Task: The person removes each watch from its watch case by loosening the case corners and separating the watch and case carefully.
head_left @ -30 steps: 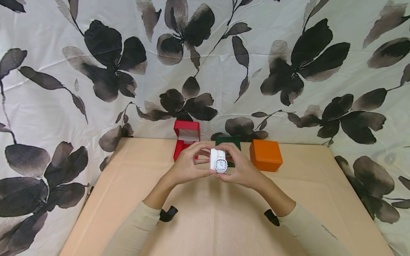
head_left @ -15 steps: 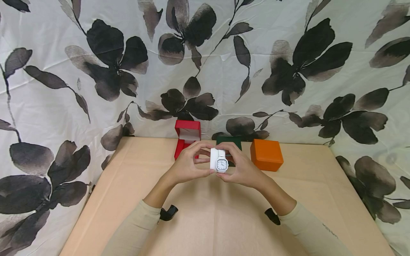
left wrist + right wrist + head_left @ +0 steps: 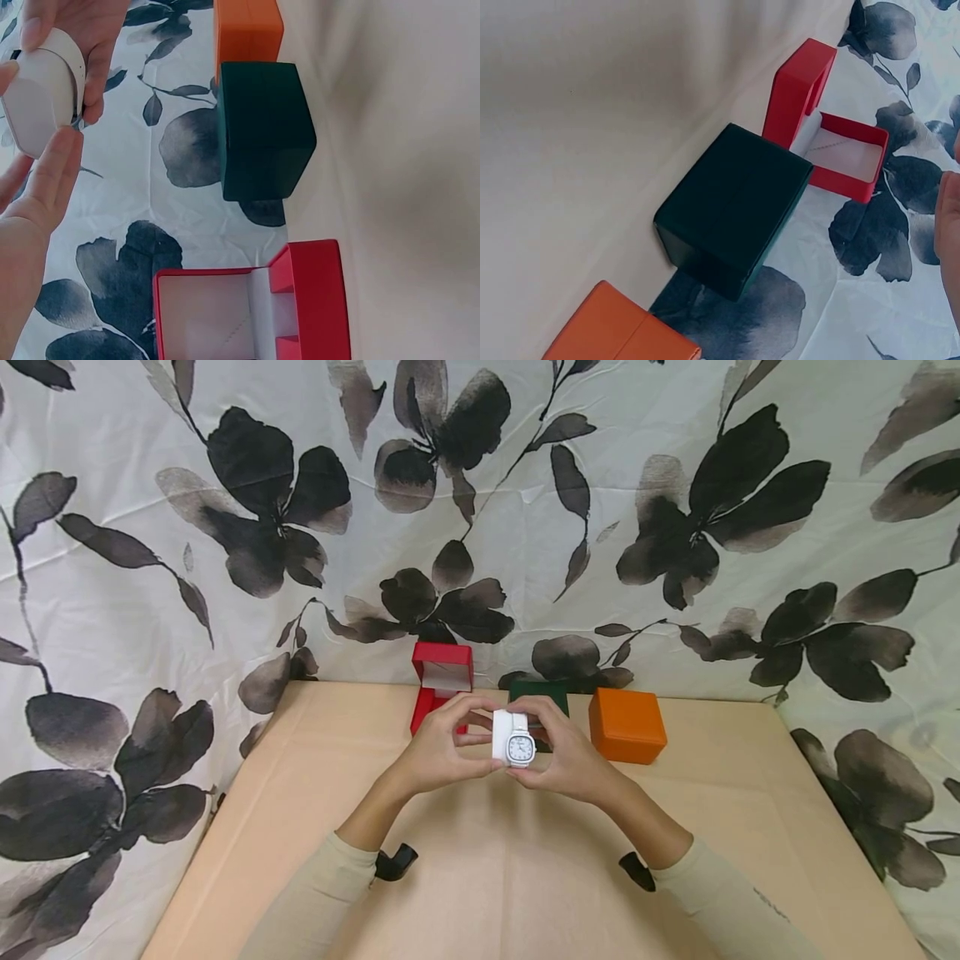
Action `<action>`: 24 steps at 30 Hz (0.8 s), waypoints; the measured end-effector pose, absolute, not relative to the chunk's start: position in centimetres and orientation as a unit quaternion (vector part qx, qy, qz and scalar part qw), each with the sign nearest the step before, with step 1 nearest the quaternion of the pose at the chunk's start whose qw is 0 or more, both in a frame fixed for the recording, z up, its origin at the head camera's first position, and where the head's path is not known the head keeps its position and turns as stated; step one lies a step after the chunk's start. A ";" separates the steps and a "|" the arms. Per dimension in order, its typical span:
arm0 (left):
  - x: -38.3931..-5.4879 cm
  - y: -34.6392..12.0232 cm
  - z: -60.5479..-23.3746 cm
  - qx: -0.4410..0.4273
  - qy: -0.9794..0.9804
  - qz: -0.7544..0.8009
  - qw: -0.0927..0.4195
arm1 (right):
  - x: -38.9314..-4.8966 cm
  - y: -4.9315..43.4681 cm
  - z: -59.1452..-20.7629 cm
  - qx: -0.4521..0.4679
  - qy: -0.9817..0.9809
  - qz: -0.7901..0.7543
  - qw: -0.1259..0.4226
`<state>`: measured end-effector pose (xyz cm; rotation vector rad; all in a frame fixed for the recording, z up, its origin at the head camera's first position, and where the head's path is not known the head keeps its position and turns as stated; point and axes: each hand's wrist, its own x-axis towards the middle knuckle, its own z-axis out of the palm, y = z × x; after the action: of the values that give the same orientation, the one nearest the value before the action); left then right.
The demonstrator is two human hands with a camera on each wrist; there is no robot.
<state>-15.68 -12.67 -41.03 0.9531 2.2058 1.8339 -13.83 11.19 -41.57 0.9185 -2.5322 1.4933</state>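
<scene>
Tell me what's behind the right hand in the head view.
The green box stands behind the right hand: its upper part shows above the hand, and a patch of green shows beside the watch. The hand covers much of the rest, so that part can't be seen there.

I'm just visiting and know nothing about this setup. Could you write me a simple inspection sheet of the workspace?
Surface: peach-coloured table with faint crease lines.
Job's things: white watch on a white cushion, held above the table, dial facing the head camera.
Clutter: red box with its lid raised, green box and orange box, left to right along the far edge.
Hands: left hand grips the cushion's left side; right hand grips the watch from the right.
Cables: nothing seen.
Surroundings: white cloth with dark flowers behind the table.
</scene>
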 end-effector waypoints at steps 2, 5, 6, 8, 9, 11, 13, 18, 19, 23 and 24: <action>-15.7 -12.7 -41.0 0.315 0.734 0.600 0.058 | -13.9 11.2 -41.7 0.300 -0.818 0.489 0.030; -15.7 -12.7 -41.0 0.315 0.738 0.594 0.057 | -13.9 11.2 -41.7 0.304 -0.815 0.493 0.028; -15.7 -12.7 -41.0 0.315 0.738 0.594 0.057 | -13.9 11.2 -41.8 0.306 -0.814 0.492 0.028; -15.7 -12.7 -41.0 0.314 0.738 0.594 0.059 | -14.0 11.2 -41.8 0.305 -0.815 0.492 0.025; -15.7 -12.7 -41.0 0.314 0.737 0.595 0.060 | -14.0 11.2 -41.8 0.304 -0.816 0.491 0.025; -15.7 -12.7 -41.0 0.315 0.738 0.594 0.059 | -14.0 11.3 -41.9 0.304 -0.818 0.488 0.027; -15.8 -12.7 -40.9 0.316 0.738 0.594 0.059 | -14.0 11.3 -41.8 0.302 -0.819 0.486 0.030; -15.8 -12.6 -41.0 0.313 0.739 0.594 0.055 | -13.9 11.4 -41.7 0.300 -0.824 0.480 0.035; -15.8 -12.6 -41.0 0.313 0.739 0.594 0.055 | -13.9 11.4 -41.7 0.299 -0.824 0.480 0.036; -15.7 -12.5 -41.0 0.314 0.740 0.593 0.048 | -13.9 11.5 -41.7 0.292 -0.828 0.478 0.037; -15.7 -12.5 -41.0 0.313 0.740 0.593 0.047 | -13.9 11.5 -41.7 0.290 -0.829 0.477 0.037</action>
<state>-15.70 -12.48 -41.03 0.9561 2.2587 1.8100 -13.86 11.52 -41.67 0.8910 -2.5445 1.4654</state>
